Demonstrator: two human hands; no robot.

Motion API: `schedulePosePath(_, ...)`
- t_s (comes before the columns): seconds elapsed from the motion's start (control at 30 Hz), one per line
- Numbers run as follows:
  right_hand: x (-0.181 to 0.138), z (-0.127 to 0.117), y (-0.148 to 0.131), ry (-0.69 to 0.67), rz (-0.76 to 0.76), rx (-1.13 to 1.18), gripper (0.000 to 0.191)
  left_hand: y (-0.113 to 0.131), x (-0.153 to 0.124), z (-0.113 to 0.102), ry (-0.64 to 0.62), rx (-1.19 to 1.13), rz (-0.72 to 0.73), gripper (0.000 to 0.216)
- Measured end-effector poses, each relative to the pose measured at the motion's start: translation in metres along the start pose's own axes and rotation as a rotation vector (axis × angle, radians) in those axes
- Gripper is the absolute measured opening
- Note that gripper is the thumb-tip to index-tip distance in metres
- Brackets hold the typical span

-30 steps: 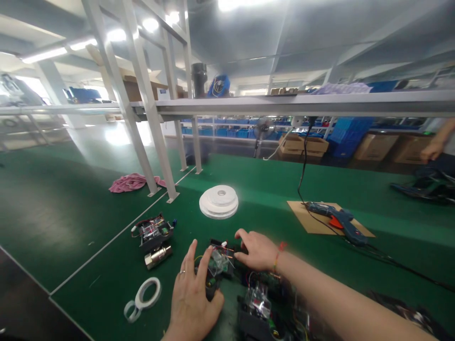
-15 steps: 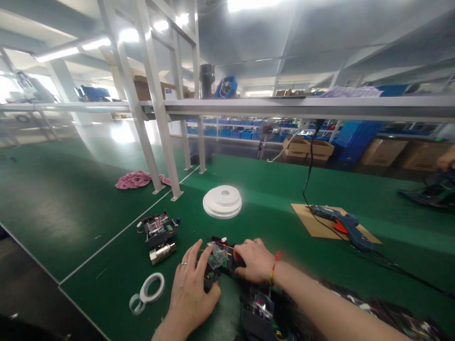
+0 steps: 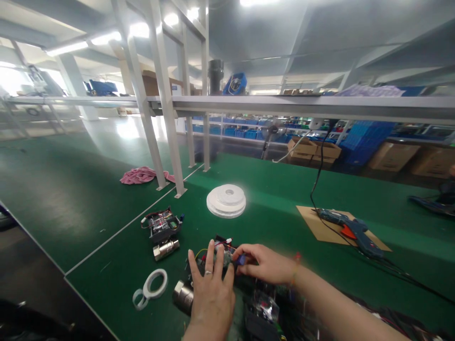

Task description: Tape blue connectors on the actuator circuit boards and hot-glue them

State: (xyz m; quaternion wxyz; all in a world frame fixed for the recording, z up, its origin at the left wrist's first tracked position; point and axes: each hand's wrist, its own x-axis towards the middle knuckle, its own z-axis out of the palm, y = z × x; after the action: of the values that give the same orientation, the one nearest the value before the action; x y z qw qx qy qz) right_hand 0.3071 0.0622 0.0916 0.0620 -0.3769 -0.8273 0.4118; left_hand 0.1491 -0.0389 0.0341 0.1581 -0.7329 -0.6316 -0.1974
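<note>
Resting wide on a wired unit point(image 3: 221, 246), left fingers point(image 3: 209, 259); right fingers point(image 3: 250, 270) pinch a blue piece point(image 3: 241, 259); box label point(image 3: 174, 87) illegible

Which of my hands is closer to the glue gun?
Right. Your right hand is at the right side of the black device, left of the glue gun; your left hand is spread over the device, farther left.
</note>
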Motion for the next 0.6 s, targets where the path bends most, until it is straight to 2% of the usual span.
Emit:
schedulePosePath(0.07, 0.001, -0.002, 0.002, 0.038, -0.024, -0.020, 0.025, 0.004, 0.002, 0.004, -0.011, 0.037, -0.015, 0.042)
schedulePosePath(0.13, 0.002, -0.004, 0.003, 0.079, -0.050, -0.057, 0.023, 0.004, 0.003, 0.006, -0.017, 0.046, -0.022, 0.032)
schedulePosePath(0.33, 0.005, -0.011, 0.005, 0.126, -0.148, -0.057, 0.022, -0.017, 0.001, 0.000, -0.024, -0.072, 0.044, 0.012)
schedulePosePath(0.47, 0.006, -0.008, 0.008, 0.097, -0.129, 0.059, 0.026, -0.030, -0.002, -0.001, -0.054, -0.162, 0.073, 0.010)
schedulePosePath(0.6, 0.011, 0.000, 0.013, 0.111, -0.088, 0.138, 0.030, -0.029, 0.003, -0.005, -0.076, -0.210, 0.097, 0.010)
